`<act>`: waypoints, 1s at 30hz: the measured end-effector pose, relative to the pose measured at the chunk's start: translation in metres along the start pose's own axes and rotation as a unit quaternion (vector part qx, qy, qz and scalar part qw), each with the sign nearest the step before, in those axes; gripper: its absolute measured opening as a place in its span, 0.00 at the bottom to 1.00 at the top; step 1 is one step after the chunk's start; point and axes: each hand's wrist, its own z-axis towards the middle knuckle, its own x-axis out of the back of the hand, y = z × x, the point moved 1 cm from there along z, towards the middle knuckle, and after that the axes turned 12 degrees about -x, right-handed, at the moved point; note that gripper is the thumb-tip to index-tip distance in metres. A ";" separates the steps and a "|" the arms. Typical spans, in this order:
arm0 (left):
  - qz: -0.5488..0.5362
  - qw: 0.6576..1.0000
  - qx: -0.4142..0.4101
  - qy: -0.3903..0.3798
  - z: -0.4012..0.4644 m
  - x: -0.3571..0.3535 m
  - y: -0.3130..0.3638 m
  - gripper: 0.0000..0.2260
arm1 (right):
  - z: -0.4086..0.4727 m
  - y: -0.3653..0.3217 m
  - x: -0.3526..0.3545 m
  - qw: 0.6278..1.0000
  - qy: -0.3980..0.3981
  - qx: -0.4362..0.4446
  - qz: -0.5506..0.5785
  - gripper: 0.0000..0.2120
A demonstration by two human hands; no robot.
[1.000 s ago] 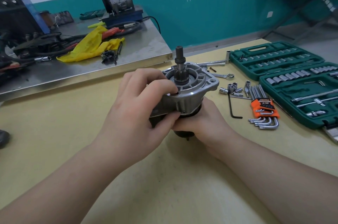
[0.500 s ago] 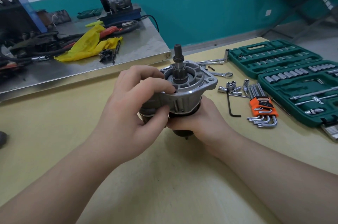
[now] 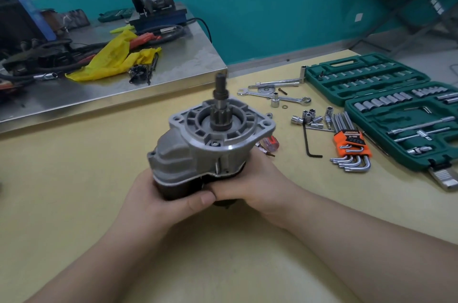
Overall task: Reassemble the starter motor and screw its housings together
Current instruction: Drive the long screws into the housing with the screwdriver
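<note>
The grey cast-aluminium starter motor (image 3: 210, 144) with its dark steel pinion shaft (image 3: 220, 104) pointing up is held upright over the yellow-beige worktable (image 3: 74, 178), near the middle of the view. The left hand (image 3: 158, 201) wraps the dark lower body, its thumb curled across the front; the right hand (image 3: 252, 183) grips the same dark body from the other side, thumb meeting the left thumb. Just beyond the right hand lies a small red-handled screwdriver (image 3: 270, 143). Further right sit loose chrome sockets (image 3: 308, 117), a black hex key (image 3: 308, 141), an orange holder of bent chrome keys (image 3: 352, 146) and an open green socket-set case (image 3: 401, 114)
</note>
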 end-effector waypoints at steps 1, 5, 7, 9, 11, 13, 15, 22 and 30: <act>-0.004 1.000 -0.003 0.006 -0.003 0.000 0.001 0.33 | 0.000 0.000 -0.003 1.000 -0.011 -0.005 0.000 0.32; -0.060 0.996 -0.012 0.064 -0.016 -0.004 -0.001 0.33 | 0.000 0.002 -0.013 1.000 -0.010 -0.019 0.009 0.34; -0.082 0.993 -0.010 0.085 -0.019 -0.002 -0.001 0.33 | 0.000 0.003 -0.019 1.000 -0.016 -0.018 0.005 0.33; -0.102 0.990 -0.007 0.096 -0.021 0.004 0.001 0.33 | 0.000 0.004 -0.025 0.999 -0.018 -0.029 -0.005 0.34; -0.104 0.989 -0.010 0.104 -0.025 0.007 0.002 0.32 | 0.000 0.003 -0.026 0.998 -0.028 -0.040 -0.028 0.38; -0.106 0.986 -0.017 0.131 -0.032 0.007 0.001 0.33 | 0.000 0.004 -0.028 0.996 -0.038 -0.042 -0.067 0.40; -0.112 0.980 -0.026 0.164 -0.039 0.007 -0.001 0.34 | -0.003 0.004 -0.028 0.992 -0.037 -0.043 -0.114 0.40; -0.100 0.977 -0.021 0.186 -0.046 0.020 0.001 0.38 | -0.007 -0.024 0.022 0.943 0.064 -0.052 -0.322 0.26; -0.069 0.977 -0.016 0.202 -0.050 0.018 0.001 0.39 | 0.028 -0.048 0.129 0.646 0.344 -0.243 -0.636 0.05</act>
